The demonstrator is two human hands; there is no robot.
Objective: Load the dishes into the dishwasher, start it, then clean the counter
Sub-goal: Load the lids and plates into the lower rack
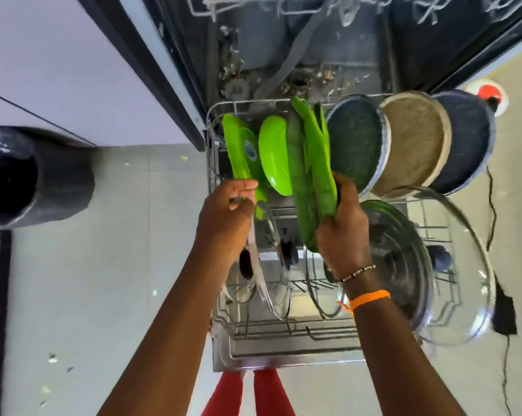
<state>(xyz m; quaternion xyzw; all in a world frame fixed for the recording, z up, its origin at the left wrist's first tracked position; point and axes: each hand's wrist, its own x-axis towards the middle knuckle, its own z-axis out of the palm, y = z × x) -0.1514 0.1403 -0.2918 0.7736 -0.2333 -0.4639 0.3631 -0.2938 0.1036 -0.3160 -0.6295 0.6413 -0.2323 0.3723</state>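
Head view: green plate [245, 148] sticker, seemingly blue, unreadable.

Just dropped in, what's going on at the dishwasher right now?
A person is loading the pulled-out lower rack. The right hand has its grip on a stack of green plates, standing them on edge among the other green plates. The left hand holds a glass lid by its rim. Three round pans and a large glass lid already sit in the rack.
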